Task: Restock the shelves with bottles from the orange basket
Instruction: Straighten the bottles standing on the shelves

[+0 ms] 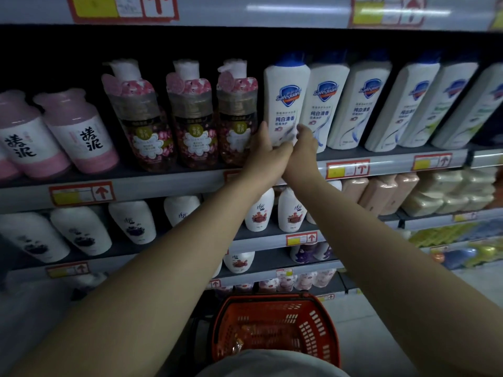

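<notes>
A white Safeguard bottle [285, 99] with a blue cap stands at the left end of a row of like bottles on the upper shelf [163, 183]. My left hand [265, 151] grips its lower left side. My right hand [303, 145] holds its lower right side, and the two wrists touch below the bottle. The orange basket [275, 325] sits on the floor below me; I see no bottles in the part that shows.
Floral pump bottles [190, 118] stand just left of the held bottle, pink jars [79, 131] further left. More Safeguard bottles [362, 104] lean to its right. Lower shelves hold white bottles [130, 221] and refill packs [446, 191]. Red price tags line the shelf edges.
</notes>
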